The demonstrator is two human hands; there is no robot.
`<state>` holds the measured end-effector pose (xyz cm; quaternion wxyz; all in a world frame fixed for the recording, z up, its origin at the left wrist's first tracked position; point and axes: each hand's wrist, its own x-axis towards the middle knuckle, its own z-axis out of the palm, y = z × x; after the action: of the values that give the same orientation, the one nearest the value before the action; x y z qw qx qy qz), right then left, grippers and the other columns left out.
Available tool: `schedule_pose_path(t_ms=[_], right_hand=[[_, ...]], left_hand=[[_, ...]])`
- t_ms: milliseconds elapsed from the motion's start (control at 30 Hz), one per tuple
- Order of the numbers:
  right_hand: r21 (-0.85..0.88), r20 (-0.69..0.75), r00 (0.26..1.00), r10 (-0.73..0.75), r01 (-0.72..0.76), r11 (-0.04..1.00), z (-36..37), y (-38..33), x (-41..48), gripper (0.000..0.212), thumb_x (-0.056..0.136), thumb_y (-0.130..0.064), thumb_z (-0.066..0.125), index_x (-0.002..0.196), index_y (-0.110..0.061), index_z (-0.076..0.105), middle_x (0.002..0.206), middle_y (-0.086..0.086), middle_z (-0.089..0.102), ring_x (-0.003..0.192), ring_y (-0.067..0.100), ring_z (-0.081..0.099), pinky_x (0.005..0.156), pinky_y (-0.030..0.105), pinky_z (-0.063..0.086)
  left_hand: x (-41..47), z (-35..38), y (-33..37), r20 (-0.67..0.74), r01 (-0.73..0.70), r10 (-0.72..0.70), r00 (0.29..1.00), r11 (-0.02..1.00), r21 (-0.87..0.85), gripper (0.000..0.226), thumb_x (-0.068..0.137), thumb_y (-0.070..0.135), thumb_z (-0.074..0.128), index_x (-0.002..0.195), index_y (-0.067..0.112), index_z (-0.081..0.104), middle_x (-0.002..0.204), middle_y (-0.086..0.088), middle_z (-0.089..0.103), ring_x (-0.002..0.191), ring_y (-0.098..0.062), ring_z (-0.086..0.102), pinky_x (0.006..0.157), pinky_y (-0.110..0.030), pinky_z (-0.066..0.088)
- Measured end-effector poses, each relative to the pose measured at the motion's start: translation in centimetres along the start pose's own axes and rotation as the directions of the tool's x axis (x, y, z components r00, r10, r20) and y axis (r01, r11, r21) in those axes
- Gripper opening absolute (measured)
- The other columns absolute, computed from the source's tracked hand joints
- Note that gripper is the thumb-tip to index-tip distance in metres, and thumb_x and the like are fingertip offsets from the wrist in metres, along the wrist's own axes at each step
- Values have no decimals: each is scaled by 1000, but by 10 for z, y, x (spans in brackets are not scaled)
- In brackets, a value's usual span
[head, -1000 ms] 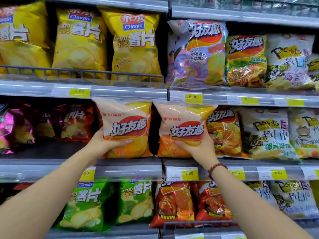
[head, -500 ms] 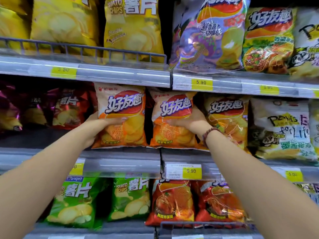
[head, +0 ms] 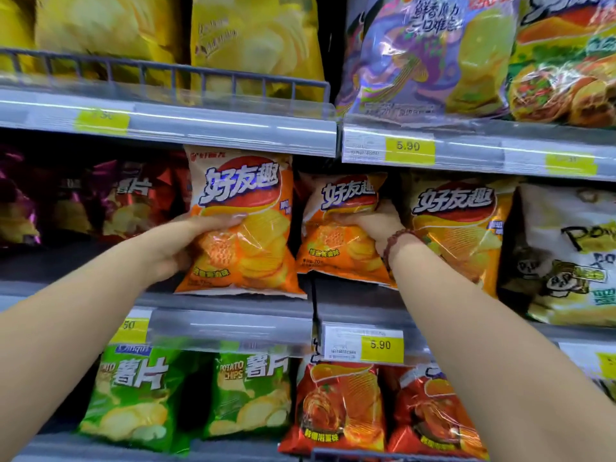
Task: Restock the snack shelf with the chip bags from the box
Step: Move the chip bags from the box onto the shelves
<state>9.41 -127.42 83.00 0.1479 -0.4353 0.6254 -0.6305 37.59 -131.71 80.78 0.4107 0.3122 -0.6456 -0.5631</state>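
Head view, middle shelf of a snack display.

Left hand: closed around the left edge of an orange chip bag, thumb across its front, fingers behind. Bag upright, bottom edge at the shelf's front lip; whether it rests there cannot be told. Bag front reads "好友趣" in white on a red oval.

Right hand: clamped on the right edge of a second orange chip bag, same "好友趣" print. This bag sits further back, tilted slightly, bottom edge above the shelf floor. A beaded bracelet is on the wrist.

The two held bags stand side by side with a narrow dark gap between them. Just right of the right hand, touching the wrist, a yellow-orange bag with the same "好友趣" logo. Beyond it, a white bag with hand-drawn lettering, only "Po" legible.

Left of the left-hand bag: dark red and purple bags set deep, with open shelf floor in front of them.

Price tags: "5.90" on a yellow tag on the upper rail, "5.90" on another on the middle rail; a third shows only "50".

Lower shelf: green bags marked "POTATO CHIPS 薯片"; red bags to their right.

Upper shelf: yellow bags behind a wire front rail; purple bag at right.
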Motion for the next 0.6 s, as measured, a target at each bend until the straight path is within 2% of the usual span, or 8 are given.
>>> schedule_pose_path(t_ms=[67,167,200,300,367,467,567,600], right_hand=[[18,-44,999,-28,28,999,4,6,5,93,58,-22,91,137,-12,43,128,2,58,115,17,56,83,20,41],[57,-71,997,-36,40,998,12,7,11,89,61,-18,89,136,-12,43,126,6,60,116,21,56,83,20,41],[60,-57,998,-18,21,998,16,7,13,90,59,-21,90,136,-13,43,123,5,59,114,22,56,84,23,43],[45,-33,996,79,-77,996,20,8,22,101,40,-51,92,126,-21,48,126,2,56,116,26,55,98,43,47],[90,-27,997,68,-66,994,19,2,17,84,42,-43,92,112,-16,55,114,6,62,105,29,61,95,46,51],[103,-51,997,57,-51,993,21,-4,8,75,53,-29,91,118,-7,59,102,5,61,100,27,63,92,40,53],[69,-78,997,-27,33,997,20,-3,5,82,54,-30,91,124,-7,55,116,4,62,113,24,59,99,38,49],[35,-90,996,0,3,999,19,-3,7,87,53,-29,91,128,-7,53,123,5,62,116,24,58,101,39,48]], left_hand=[[1,8,-1,5,17,-17,1000,999,-31,84,2,47,93,82,25,79,93,-2,78,81,-18,74,85,-38,52],[6,16,-3,-15,40,-40,999,998,-45,107,6,48,94,107,22,72,100,-4,77,94,-22,72,92,-41,52],[8,16,-3,-22,47,-49,999,998,-46,111,7,48,94,112,22,70,102,-4,76,97,-24,71,95,-43,51],[10,16,-3,-37,55,-56,998,998,-41,115,6,47,94,115,22,68,101,-5,76,99,-26,70,97,-47,50],[11,18,-3,-47,45,-47,998,998,-41,116,3,46,94,113,22,68,99,-5,77,97,-25,71,95,-46,51],[11,21,-2,-60,49,-51,997,998,-43,116,1,46,93,112,22,68,98,-5,77,98,-26,71,96,-46,51],[13,22,-3,-60,55,-58,997,998,-42,114,8,47,95,115,21,67,103,-5,76,101,-27,70,99,-48,48],[14,23,-3,-57,57,-60,997,997,-43,113,11,47,95,116,22,66,104,-5,76,101,-28,70,99,-48,48]])
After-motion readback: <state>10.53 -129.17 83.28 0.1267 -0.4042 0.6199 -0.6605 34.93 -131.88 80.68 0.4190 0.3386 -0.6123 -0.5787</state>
